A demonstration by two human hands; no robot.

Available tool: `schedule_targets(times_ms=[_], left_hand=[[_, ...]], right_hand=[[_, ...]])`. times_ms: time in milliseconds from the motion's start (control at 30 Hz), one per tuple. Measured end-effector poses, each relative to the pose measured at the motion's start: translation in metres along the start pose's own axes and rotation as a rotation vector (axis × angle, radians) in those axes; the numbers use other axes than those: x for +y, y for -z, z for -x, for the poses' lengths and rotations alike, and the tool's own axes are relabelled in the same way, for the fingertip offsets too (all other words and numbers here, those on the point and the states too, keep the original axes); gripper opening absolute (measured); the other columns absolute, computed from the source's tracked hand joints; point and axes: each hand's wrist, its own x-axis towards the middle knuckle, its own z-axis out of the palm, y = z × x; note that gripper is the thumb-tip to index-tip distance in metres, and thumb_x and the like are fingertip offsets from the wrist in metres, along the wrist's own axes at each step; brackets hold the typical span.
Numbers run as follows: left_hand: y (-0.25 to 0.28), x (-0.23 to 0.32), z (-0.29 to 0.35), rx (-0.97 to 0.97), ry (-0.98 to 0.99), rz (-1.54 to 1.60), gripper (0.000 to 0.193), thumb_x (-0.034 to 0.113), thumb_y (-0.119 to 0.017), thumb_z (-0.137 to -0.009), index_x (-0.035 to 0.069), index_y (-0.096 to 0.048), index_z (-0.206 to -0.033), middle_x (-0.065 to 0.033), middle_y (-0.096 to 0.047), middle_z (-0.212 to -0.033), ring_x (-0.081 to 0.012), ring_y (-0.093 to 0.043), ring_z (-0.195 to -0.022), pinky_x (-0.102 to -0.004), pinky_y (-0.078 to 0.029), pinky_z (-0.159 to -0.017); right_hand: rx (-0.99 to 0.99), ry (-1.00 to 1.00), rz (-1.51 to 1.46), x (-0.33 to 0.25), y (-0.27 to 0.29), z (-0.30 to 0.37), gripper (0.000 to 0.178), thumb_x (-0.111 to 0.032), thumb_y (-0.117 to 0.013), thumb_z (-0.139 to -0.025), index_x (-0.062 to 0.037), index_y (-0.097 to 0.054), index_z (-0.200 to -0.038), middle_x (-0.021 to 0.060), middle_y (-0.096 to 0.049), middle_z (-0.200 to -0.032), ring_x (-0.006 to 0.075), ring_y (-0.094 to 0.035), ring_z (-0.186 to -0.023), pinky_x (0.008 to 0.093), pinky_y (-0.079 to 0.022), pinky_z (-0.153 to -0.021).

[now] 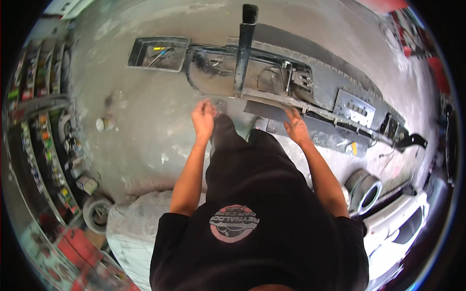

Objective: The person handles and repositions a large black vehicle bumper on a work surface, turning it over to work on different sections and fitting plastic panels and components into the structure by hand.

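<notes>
The left hand (203, 118) hovers with loosely curled fingers, holding nothing, just short of the bumper (272, 85) on the concrete floor (141, 121). The bumper's long axis runs from upper left down to the right. The right hand (296, 127) lies spread on its lower edge; lifted unevenly, the far end might drag and its loose wires (386, 155) snag

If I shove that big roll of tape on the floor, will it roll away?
Probably not: the roll of tape seems to lie nearly flat against the white car panel. It looks thick and wide, so likely fairly heavy. Stood on edge, it would probably roll.
</notes>
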Motion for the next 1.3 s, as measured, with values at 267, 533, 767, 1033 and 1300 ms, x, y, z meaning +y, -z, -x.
schedule_targets(times_ms=[267,533,767,1033,1300], left_hand=[[-0.031,0.026,-0.15,-0.278,-0.169,-0.513,0.032,0.012,-0.059,-0.092,0.002,-0.068,-0.121,-0.0211,-0.072,-0.097,-0.0327,-0.071,-0.087,-0.0422,-0.057,-0.077],[-0.036,-0.006,-0.216,-0.613,-0.164,-0.934,0.025,0.022,-0.068,-0.088,0.015,-0.075,-0.111,-0.0201,-0.073,-0.105,-0.0383,-0.069,-0.104,-0.0473,-0.054,-0.092],[-0.053,-0.033,-0.227,-0.644,-0.292,-0.789,0.023,0.023,-0.07,-0.089,0.01,-0.074,-0.107,-0.0187,-0.073,-0.102,-0.0391,-0.069,-0.101,-0.045,-0.053,-0.088],[-0.021,-0.07,-0.265,-0.71,-0.186,-0.783,0.032,0.018,-0.068,-0.088,-0.003,-0.068,-0.113,-0.0255,-0.071,-0.107,-0.0405,-0.068,-0.098,-0.0456,-0.051,-0.088],[-0.021,0.019,-0.15,-0.611,-0.603,-0.756,0.025,0.009,-0.061,-0.092,-0.008,-0.064,-0.11,-0.0252,-0.071,-0.098,-0.0381,-0.069,-0.088,-0.044,-0.052,-0.079]], right_hand=[[0.104,-0.294,-0.26,-0.011,-0.046,0.04,0.05,-0.02,-0.066,-0.089,-0.0046,-0.06,-0.135,0.0245,-0.072,-0.109,0.0382,-0.071,-0.093,0.0423,-0.055,-0.085],[0.096,-0.569,-0.566,-0.056,-0.11,0.106,0.041,-0.017,-0.066,-0.089,0.0015,-0.065,-0.126,0.025,-0.073,-0.099,0.0365,-0.072,-0.098,0.0415,-0.056,-0.088],[0.18,-0.798,-0.667,-0.065,-0.136,0.143,0.046,-0.016,-0.062,-0.088,0.0036,-0.062,-0.13,0.0222,-0.074,-0.091,0.0213,-0.072,-0.076,0.0345,-0.056,-0.072],[0.204,-0.774,-0.593,-0.082,-0.138,0.131,0.045,-0.026,-0.064,-0.086,-0.0026,-0.067,-0.124,0.0234,-0.073,-0.1,0.0381,-0.071,-0.094,0.0426,-0.055,-0.088],[0.354,-0.79,-0.631,-0.042,-0.137,0.174,0.043,-0.026,-0.063,-0.085,-0.0034,-0.069,-0.121,0.0233,-0.073,-0.099,0.0393,-0.07,-0.096,0.0445,-0.054,-0.089]])
